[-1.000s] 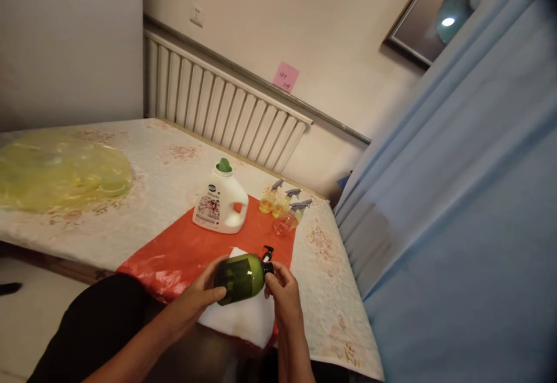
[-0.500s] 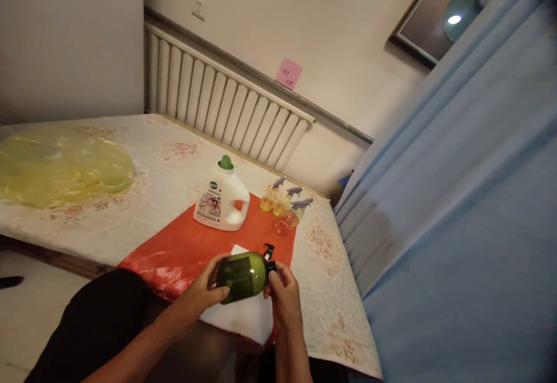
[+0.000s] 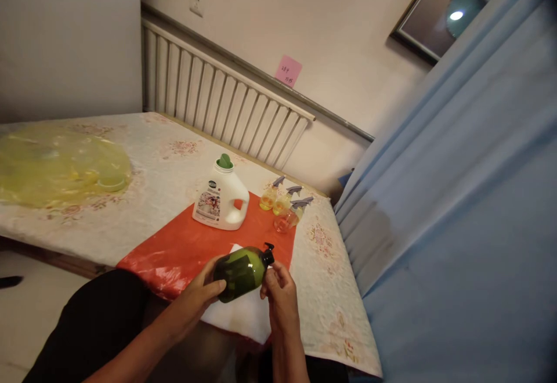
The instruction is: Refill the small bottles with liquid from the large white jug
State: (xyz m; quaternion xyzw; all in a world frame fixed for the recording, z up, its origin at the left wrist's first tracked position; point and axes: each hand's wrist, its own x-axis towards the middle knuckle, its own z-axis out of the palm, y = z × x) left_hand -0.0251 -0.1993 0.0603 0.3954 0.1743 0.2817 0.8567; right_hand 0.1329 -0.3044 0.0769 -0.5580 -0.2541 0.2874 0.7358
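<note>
A dark green pump bottle [image 3: 240,275] with a black collar and pump head lies tilted in the air, neck to the right. My left hand [image 3: 208,284] is wrapped round its base end. At the neck, my right hand [image 3: 282,291] has its fingers curled up against the black collar, partly hidden from view. Below the bottle, a white cloth [image 3: 246,316] lies on a red plastic sheet [image 3: 174,249]. Beyond it stands a white jug [image 3: 223,203] with a handle, a printed label and a green piece at its mouth.
Several small spray bottles [image 3: 282,204] with grey triggers stand at the sheet's far right corner. A yellow translucent plastic bag [image 3: 56,165] lies at the left on the floral tablecloth [image 3: 169,171]. A radiator [image 3: 217,93] runs behind; a blue curtain [image 3: 470,197] hangs at the right.
The green bottle has tilted, its neck end rising slightly, and its pump head now shows just above the collar. My right hand's fingers have shifted slightly down and left at the neck.
</note>
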